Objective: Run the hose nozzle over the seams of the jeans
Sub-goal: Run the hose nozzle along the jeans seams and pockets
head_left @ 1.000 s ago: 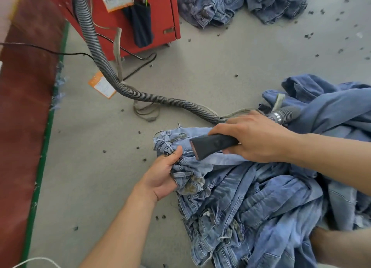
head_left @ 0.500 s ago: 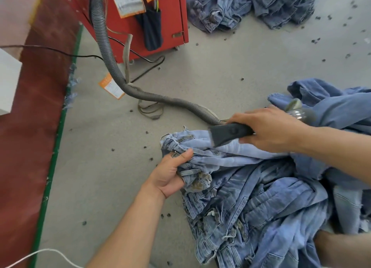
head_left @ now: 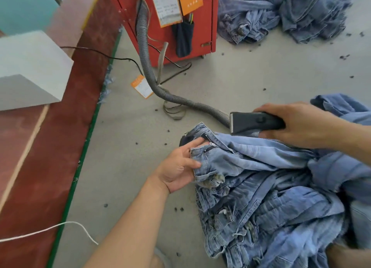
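Right hand: the right hand [head_left: 297, 125] is wrapped around the back part of the nozzle [head_left: 255, 122], fingers curled over its top and thumb underneath, holding it level with the flat mouth pointing left
Nozzle: dark grey, wedge-shaped, sitting at the upper edge of the jeans [head_left: 261, 179], just above the pale fold of cloth under it; whether the mouth touches the denim cannot be told
Hose: the ribbed grey hose [head_left: 160, 89] comes down the front of the red cabinet [head_left: 204, 26], curves across the floor [head_left: 251, 70] and passes behind the nozzle
Left hand: the left hand [head_left: 178, 167] pinches the waistband corner of the jeans, thumb on top of the denim beside the zip [head_left: 209, 142], the other fingers tucked beneath the cloth
Jeans: a light blue crumpled heap on the floor at lower right, waistband and open zip turned to the left, frayed patches showing lower down
Other denim: a second pile of jeans [head_left: 281, 12] lies at the top right, well apart from the one being worked
Cabinet: paper tags [head_left: 166, 6] and a dark cloth pocket [head_left: 183, 38] hang on its front, a black cable [head_left: 96, 53] runs left from it
Floor: grey, dotted with small dark bits of lint; an orange-edged card [head_left: 142, 86] lies beside the hose
Left side: a dark red strip [head_left: 50, 147] with a green edge, a pale grey box [head_left: 30, 70] on it, and a white cord [head_left: 50, 229] near the bottom
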Demonstrator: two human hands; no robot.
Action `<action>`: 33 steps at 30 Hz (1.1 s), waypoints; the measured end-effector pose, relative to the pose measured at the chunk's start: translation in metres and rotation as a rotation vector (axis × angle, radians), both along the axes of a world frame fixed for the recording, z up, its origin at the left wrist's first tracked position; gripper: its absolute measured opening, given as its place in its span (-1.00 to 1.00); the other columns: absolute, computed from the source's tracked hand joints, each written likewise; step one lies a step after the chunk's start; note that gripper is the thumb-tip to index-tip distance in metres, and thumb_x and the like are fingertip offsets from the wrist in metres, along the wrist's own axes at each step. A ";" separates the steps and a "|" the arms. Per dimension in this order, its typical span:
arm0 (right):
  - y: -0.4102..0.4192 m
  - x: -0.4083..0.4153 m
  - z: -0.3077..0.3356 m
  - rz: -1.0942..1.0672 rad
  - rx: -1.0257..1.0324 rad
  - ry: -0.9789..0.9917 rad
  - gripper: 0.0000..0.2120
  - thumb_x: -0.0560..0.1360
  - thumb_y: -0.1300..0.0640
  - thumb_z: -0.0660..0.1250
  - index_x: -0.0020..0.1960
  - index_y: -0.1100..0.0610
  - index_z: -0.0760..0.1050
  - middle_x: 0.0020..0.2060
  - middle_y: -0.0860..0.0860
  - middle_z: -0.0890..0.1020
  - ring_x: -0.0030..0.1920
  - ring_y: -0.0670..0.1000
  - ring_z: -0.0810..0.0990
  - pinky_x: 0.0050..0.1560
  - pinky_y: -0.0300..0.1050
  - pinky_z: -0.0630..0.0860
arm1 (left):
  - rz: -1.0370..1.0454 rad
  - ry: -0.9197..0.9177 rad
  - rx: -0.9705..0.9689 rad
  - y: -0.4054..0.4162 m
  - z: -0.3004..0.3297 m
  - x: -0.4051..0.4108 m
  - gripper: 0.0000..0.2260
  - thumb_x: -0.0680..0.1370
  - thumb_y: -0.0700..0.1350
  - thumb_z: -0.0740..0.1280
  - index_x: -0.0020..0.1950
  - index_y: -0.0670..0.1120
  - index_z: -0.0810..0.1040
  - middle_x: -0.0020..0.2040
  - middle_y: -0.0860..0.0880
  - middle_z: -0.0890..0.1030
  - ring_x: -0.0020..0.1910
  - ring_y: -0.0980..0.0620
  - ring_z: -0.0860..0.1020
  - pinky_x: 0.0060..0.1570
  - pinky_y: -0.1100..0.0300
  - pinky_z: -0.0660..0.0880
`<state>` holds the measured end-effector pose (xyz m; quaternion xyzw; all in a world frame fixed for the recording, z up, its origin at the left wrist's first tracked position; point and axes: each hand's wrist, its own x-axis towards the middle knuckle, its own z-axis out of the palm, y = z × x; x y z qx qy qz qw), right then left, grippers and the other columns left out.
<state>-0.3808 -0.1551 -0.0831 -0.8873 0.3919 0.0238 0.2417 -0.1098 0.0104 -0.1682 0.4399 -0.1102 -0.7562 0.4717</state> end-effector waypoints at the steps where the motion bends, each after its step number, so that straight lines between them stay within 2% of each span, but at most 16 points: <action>1: 0.006 0.002 0.004 0.033 -0.020 -0.002 -0.64 0.47 -0.27 0.40 0.22 -0.40 0.39 -0.24 -0.30 0.61 -0.24 -0.28 0.53 -0.26 -0.20 0.43 | 0.007 0.029 -0.023 0.002 0.001 -0.006 -0.28 0.47 -0.60 0.17 0.60 -0.18 0.29 0.44 -0.18 0.55 0.34 -0.20 0.56 0.34 -0.18 0.50; 2: 0.012 0.005 0.008 0.060 -0.031 -0.002 -0.64 0.46 -0.30 0.37 0.22 -0.39 0.39 -0.29 -0.30 0.60 -0.28 -0.28 0.54 -0.29 -0.28 0.41 | 0.018 0.066 -0.048 0.004 0.002 -0.011 -0.25 0.43 -0.59 0.18 0.60 -0.17 0.28 0.47 -0.16 0.52 0.42 -0.22 0.49 0.47 -0.23 0.36; 4: 0.024 0.009 0.014 0.113 -0.027 0.028 -0.68 0.46 -0.31 0.35 0.19 -0.35 0.42 -0.33 -0.30 0.59 -0.30 -0.25 0.57 -0.33 -0.34 0.39 | 0.037 0.162 -0.100 0.002 0.003 -0.022 -0.19 0.36 -0.55 0.14 0.62 -0.18 0.24 0.53 -0.19 0.45 0.51 -0.26 0.39 0.57 -0.26 0.17; 7: 0.041 0.021 0.015 0.228 0.012 0.085 -0.71 0.46 -0.28 0.33 0.16 -0.32 0.44 -0.23 -0.46 0.55 -0.24 -0.29 0.56 -0.37 -0.26 0.39 | 0.071 0.325 -0.154 0.001 0.006 -0.034 -0.13 0.30 -0.46 0.18 0.64 -0.20 0.17 0.54 -0.26 0.39 0.50 -0.30 0.39 0.53 -0.25 0.25; 9: 0.049 0.029 0.013 0.240 0.017 0.080 -0.70 0.45 -0.29 0.30 0.14 -0.27 0.44 -0.27 -0.34 0.58 -0.25 -0.23 0.57 -0.37 -0.22 0.43 | 0.086 0.470 -0.163 0.001 0.006 -0.039 -0.15 0.30 -0.27 0.24 0.64 -0.23 0.18 0.54 -0.27 0.35 0.46 -0.30 0.39 0.51 -0.23 0.25; 11: 0.053 0.034 0.012 0.217 -0.023 0.051 -0.66 0.44 -0.32 0.25 0.17 -0.27 0.42 -0.38 -0.21 0.56 -0.34 -0.16 0.55 -0.31 -0.17 0.49 | 0.109 0.580 -0.168 0.000 0.008 -0.039 -0.22 0.38 -0.09 0.15 0.62 -0.26 0.20 0.57 -0.28 0.22 0.49 -0.29 0.27 0.60 -0.20 0.01; 13: 0.051 0.033 0.015 0.159 -0.065 -0.021 -0.65 0.45 -0.32 0.26 0.21 -0.28 0.42 -0.31 -0.20 0.61 -0.32 -0.15 0.56 -0.24 -0.08 0.55 | 0.135 0.614 -0.172 -0.002 0.006 -0.037 -0.23 0.43 0.00 0.09 0.64 -0.26 0.17 0.64 -0.24 0.09 0.57 -0.26 0.15 0.62 -0.17 -0.13; 15: 0.044 0.025 0.021 0.050 -0.079 -0.087 -0.67 0.46 -0.29 0.33 0.18 -0.28 0.45 -0.29 -0.21 0.63 -0.31 -0.18 0.58 -0.25 -0.10 0.54 | 0.160 0.595 -0.143 -0.005 0.003 -0.036 -0.26 0.49 0.04 0.05 0.64 -0.25 0.18 0.66 -0.23 0.11 0.64 -0.25 0.08 0.63 -0.18 -0.11; 18: 0.038 0.014 0.033 0.057 -0.012 0.021 -0.73 0.43 -0.27 0.36 0.11 -0.28 0.48 -0.33 -0.24 0.63 -0.32 -0.20 0.59 -0.26 -0.14 0.55 | 0.230 0.579 -0.082 -0.009 0.001 -0.042 -0.34 0.60 0.07 -0.07 0.63 -0.24 0.23 0.64 -0.28 0.18 0.65 -0.27 0.07 0.63 -0.18 -0.12; 20: 0.048 0.021 0.035 0.131 0.019 0.119 -0.78 0.46 -0.27 0.37 0.07 -0.27 0.48 -0.35 -0.23 0.62 -0.32 -0.21 0.59 -0.28 -0.14 0.56 | 0.220 0.574 -0.073 -0.011 0.002 -0.049 -0.35 0.61 0.09 -0.08 0.61 -0.22 0.27 0.63 -0.27 0.20 0.60 -0.25 0.19 0.63 -0.13 -0.08; 23: 0.060 0.038 0.030 0.124 -0.025 0.044 -0.79 0.49 -0.24 0.38 0.06 -0.23 0.46 -0.34 -0.20 0.60 -0.36 -0.20 0.56 -0.32 -0.21 0.50 | 0.122 0.544 -0.100 -0.010 0.002 -0.064 -0.38 0.61 0.10 -0.08 0.55 -0.23 0.32 0.47 -0.28 0.38 0.35 -0.25 0.48 0.47 -0.09 0.24; 25: 0.051 0.040 0.037 0.016 -0.077 -0.011 -0.78 0.50 -0.22 0.39 0.08 -0.21 0.46 -0.30 -0.20 0.60 -0.33 -0.24 0.53 -0.32 -0.22 0.47 | 0.126 0.556 -0.099 -0.008 0.004 -0.071 -0.39 0.63 0.07 -0.12 0.56 -0.27 0.25 0.52 -0.28 0.30 0.45 -0.28 0.35 0.55 -0.20 0.15; 26: 0.044 0.037 0.042 -0.029 -0.102 -0.009 -0.78 0.50 -0.21 0.40 0.07 -0.18 0.47 -0.29 -0.21 0.60 -0.32 -0.22 0.53 -0.34 -0.23 0.44 | 0.156 0.560 -0.075 -0.009 0.004 -0.072 -0.39 0.64 0.04 -0.10 0.60 -0.28 0.22 0.59 -0.26 0.27 0.53 -0.28 0.28 0.58 -0.25 0.07; 28: 0.032 0.024 0.051 -0.082 -0.125 0.043 -0.80 0.49 -0.20 0.41 0.02 -0.17 0.49 -0.32 -0.22 0.59 -0.33 -0.19 0.53 -0.38 -0.21 0.37 | 0.210 0.515 -0.019 -0.013 0.004 -0.072 -0.48 0.68 -0.04 -0.01 0.62 -0.21 0.27 0.58 -0.22 0.35 0.57 -0.25 0.30 0.57 -0.27 0.13; 31: 0.026 0.011 0.052 -0.103 -0.080 0.124 -0.81 0.48 -0.19 0.43 0.00 -0.16 0.51 -0.31 -0.19 0.61 -0.31 -0.13 0.56 -0.31 -0.15 0.44 | 0.172 0.289 0.092 -0.020 0.002 -0.079 -0.57 0.74 0.00 0.14 0.52 -0.22 0.43 0.49 -0.21 0.49 0.41 -0.20 0.51 0.40 -0.19 0.44; 33: 0.026 0.010 0.052 -0.103 -0.060 0.156 -0.80 0.46 -0.21 0.42 -0.01 -0.16 0.51 -0.30 -0.17 0.62 -0.30 -0.11 0.57 -0.27 -0.11 0.48 | 0.208 0.160 0.111 -0.024 0.000 -0.089 -0.61 0.71 -0.02 0.25 0.46 -0.23 0.46 0.42 -0.24 0.54 0.28 -0.20 0.56 0.37 -0.22 0.48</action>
